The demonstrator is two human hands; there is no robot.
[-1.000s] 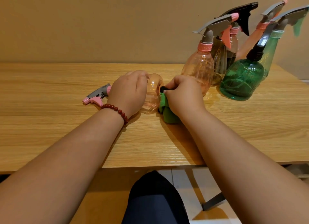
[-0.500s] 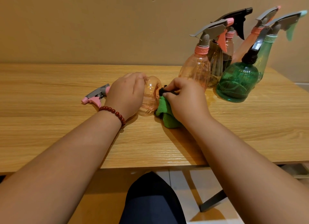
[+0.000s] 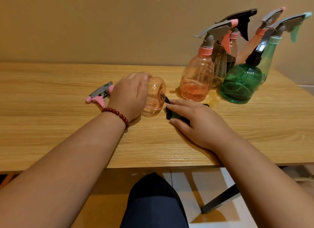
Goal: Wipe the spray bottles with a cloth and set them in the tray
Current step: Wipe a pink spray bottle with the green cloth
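Left hand (image 3: 130, 96) gripped the sideways pink clear-plastic spray bottle (image 3: 156, 95); right hand (image 3: 195, 120), flat on the green cloth (image 3: 173, 115) beside it, left the bottle liable to roll.

Right hand (image 3: 195, 122) has uncurled from its pinch; fingers now flat on cloth (image 3: 170, 113), pressed to table (image 3: 51, 125) at 4 o'clock of lying bottle (image 3: 155, 96).
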